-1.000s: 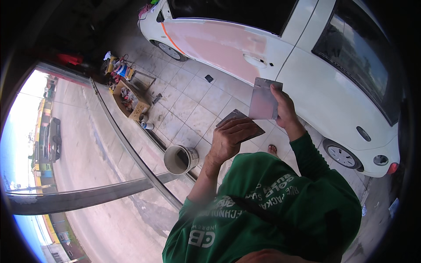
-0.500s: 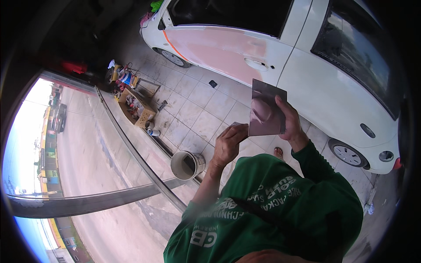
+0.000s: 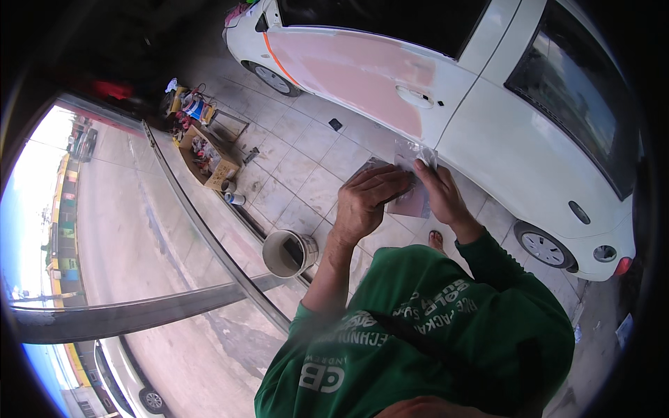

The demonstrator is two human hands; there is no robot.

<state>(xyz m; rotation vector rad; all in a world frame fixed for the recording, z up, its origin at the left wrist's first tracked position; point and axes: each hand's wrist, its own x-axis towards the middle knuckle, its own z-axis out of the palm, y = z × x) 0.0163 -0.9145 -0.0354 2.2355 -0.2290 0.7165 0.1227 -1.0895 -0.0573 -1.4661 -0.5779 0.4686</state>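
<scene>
Both hands meet in front of me, above the tiled floor. My right hand [image 3: 448, 202] grips a thin, shiny, see-through pinkish sheet [image 3: 411, 204], its thumb and fingers along the right edge. The upper part of this sheet looks crumpled and glints like clear plastic. My left hand [image 3: 366, 202] has its fingers bent over a dark flat piece [image 3: 369, 167] that sticks out beyond the knuckles. Its fingertips reach the left side of the pinkish sheet; whether they touch or overlap it I cannot tell.
A white car [image 3: 481, 139] with a pink patch on its door [image 3: 362, 70] stands ahead. To the left are a white bucket [image 3: 311, 252], a cardboard box of odds and ends [image 3: 221, 173], a can [image 3: 235, 198] and a metal rail [image 3: 209, 233]. A small black object [image 3: 335, 124] lies on the floor.
The sheet has dropped lower and tilted, now looking see-through instead of dark. My left hand has moved up and right, against it. A white car has appeared outside at lower left.
</scene>
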